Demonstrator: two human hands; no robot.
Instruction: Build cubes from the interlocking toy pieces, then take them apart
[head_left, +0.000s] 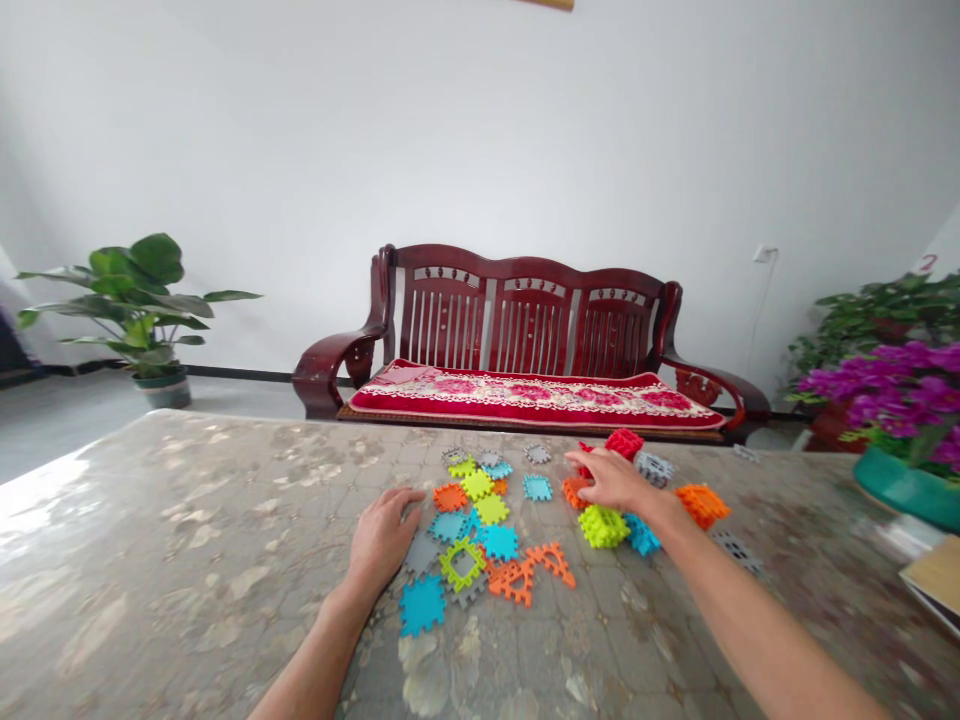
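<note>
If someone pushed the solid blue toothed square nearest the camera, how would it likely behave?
The blue square lies flat on the patterned table, so it would probably slide rather than roll. It looks thin, so likely light; its crisp toothed outline suggests stiffness.

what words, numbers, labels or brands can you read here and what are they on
"2", reddish, on a pale surface behind the plant at far right; what that surface is, I can't tell.
Pieces: no lettering I can make out.
Book-like item at the right edge: no print I can read.
No other words, labels or brands are readable.
</note>
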